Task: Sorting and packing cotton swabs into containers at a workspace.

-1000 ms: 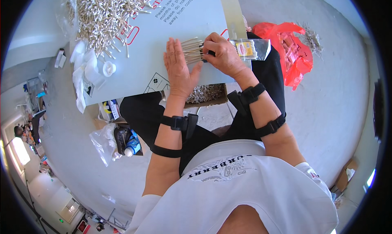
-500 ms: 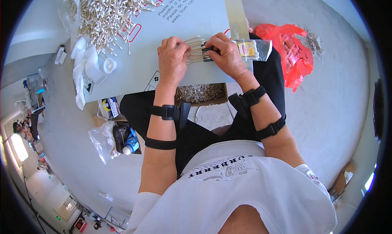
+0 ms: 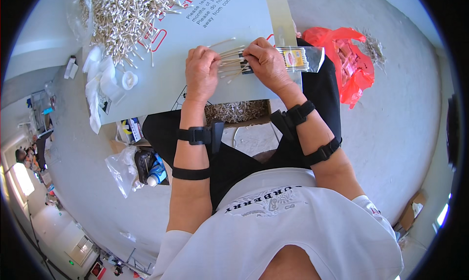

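Several cotton swabs (image 3: pixel 231 62) lie side by side between my two hands, over a small dark patch on the board. My left hand (image 3: pixel 201 74) has its fingers curled closed round their left ends. Opposite, my right hand (image 3: pixel 267 64) is closed in a pinch at the other ends, its fingertips partly hiding them. Just right of that hand is a clear plastic packet of swabs (image 3: pixel 294 59) with a yellow label, reaching over the board's right edge. One loose swab (image 3: pixel 222 42) lies slanted above the left hand.
A large heap of swabs (image 3: pixel 124 21) covers the board's (image 3: pixel 205 33) far left. Nearby are a white tape roll (image 3: pixel 129 80) and crumpled white wrap (image 3: pixel 95 96). Below sits a box of swabs (image 3: pixel 239 111). A red bag (image 3: pixel 349 65) lies right, a clear bag (image 3: pixel 122 167) left.
My left hand has shifted slightly left, away from the right hand. The swabs between them are more spread, and a single swab now lies apart above the left hand.
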Demonstrator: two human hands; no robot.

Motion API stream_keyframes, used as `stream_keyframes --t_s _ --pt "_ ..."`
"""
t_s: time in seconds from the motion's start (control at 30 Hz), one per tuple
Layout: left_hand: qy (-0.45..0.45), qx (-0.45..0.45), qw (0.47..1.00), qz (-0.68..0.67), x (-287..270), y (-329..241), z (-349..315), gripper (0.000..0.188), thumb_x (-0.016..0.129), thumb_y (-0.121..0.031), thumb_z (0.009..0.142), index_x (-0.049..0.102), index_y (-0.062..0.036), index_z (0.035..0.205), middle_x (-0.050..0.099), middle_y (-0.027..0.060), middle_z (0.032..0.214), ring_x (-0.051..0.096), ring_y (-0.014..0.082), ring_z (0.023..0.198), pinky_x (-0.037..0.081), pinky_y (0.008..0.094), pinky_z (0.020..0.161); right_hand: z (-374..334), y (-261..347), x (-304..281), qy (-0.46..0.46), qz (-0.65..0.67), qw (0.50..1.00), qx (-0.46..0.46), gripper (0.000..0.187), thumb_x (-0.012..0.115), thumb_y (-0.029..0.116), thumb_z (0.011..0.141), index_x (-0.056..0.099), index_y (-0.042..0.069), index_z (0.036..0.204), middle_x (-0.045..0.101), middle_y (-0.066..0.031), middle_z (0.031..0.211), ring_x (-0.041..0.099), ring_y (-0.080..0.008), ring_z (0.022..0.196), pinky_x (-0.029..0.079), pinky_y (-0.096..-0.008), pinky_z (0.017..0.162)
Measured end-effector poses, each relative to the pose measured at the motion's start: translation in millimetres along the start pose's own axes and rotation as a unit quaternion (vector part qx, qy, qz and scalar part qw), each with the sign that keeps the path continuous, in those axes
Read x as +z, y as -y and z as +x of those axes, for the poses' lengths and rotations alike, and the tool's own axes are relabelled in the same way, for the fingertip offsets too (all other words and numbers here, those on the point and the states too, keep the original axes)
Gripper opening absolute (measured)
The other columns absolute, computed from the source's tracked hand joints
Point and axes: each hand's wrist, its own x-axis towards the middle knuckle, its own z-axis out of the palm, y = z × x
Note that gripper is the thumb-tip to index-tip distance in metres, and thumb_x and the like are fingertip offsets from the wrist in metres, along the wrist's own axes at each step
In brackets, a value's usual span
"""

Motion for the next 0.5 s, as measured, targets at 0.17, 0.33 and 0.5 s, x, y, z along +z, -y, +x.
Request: stream_keyframes --t_s 0.17,0.33,0.5 --pt "-0.013 -0.010 0.999 0.040 -1.6 -0.3 -0.2 0.015 0.069 0.001 0.070 0.060 -0.0079 0.079 0.057 0.0043 0.085 0.054 0.0273 0.089 0.043 0.0396 0.079 -0.6 -2.2 -0.6 -0.004 0.007 1.000 0.001 0.006 0.061 0.003 0.079 0.066 0.003 0.082 0.060 -0.0107 0.089 0.062 -0.0313 0.080 0.051 -0.0388 0.072" --pt "0.016 -0.004 0.996 0.089 6.2 -8.4 1.5 0.018 0.068 0.001 0.069 0.060 -0.0083 0.082 0.057 0.0047 0.087 0.054 0.0279 0.091 0.043 0.0399 0.080 -3.5 -1.4 -3.5 -0.001 0.078 0.996 0.041 0.011 0.062 0.000 0.074 0.067 0.003 0.084 0.060 -0.0115 0.089 0.063 -0.0295 0.078 0.051 -0.0370 0.070" --pt "-0.027 -0.002 0.998 0.061 2.9 -10.1 -8.3 0.021 0.069 0.002 0.068 0.060 -0.0079 0.085 0.057 0.0053 0.090 0.054 0.0280 0.093 0.043 0.0403 0.080 -5.4 1.5 -8.7 0.023 0.102 0.994 0.029 0.020 0.064 -0.001 0.070 0.068 0.005 0.088 0.060 -0.0098 0.090 0.062 -0.0288 0.076 0.051 -0.0355 0.069"
